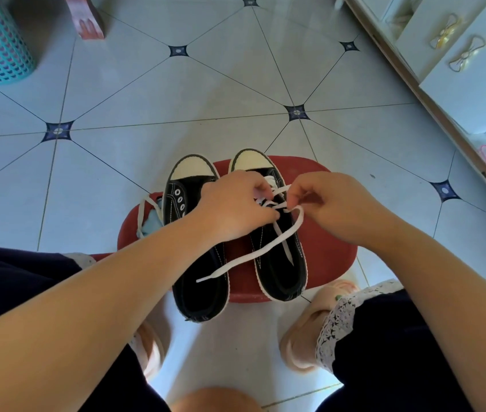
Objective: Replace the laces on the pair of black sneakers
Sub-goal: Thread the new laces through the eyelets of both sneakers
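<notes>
Tiled floor lies open round the red stool. Nearest, the laceless sneaker overhangs the stool's near edge. On the half-laced sneaker beside it, left hand and right hand pinch the white lace in curled fingers; pulling both ends evenly should keep crossings flat. A cabinet bounds the far right.

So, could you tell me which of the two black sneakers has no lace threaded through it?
The sneaker on the person's left: its eyelets stand empty, while the right sneaker carries a white lace.
</notes>
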The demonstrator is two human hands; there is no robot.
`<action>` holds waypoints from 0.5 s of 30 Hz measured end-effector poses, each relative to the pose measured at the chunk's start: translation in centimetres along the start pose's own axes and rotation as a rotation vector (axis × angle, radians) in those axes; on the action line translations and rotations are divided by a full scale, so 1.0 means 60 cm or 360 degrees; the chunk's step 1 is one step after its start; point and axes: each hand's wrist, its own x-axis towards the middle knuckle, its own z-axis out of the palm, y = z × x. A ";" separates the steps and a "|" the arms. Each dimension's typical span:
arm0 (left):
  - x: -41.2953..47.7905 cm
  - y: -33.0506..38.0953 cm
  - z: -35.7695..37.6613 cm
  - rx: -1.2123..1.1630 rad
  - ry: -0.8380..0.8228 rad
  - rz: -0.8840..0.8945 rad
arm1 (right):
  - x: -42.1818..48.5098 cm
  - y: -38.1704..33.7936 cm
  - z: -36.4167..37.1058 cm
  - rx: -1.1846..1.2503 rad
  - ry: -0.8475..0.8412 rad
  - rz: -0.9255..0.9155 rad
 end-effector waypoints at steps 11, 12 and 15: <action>0.015 -0.007 0.002 0.0086 -0.0030 -0.0049 | 0.017 -0.016 0.017 -0.0335 0.0068 0.0022; 0.014 -0.007 0.000 0.0061 -0.0049 -0.0056 | 0.017 -0.012 0.016 -0.0357 0.0063 0.0037; 0.009 -0.008 -0.012 -0.0142 -0.0077 -0.0089 | 0.019 0.001 0.015 -0.0225 0.0125 0.0158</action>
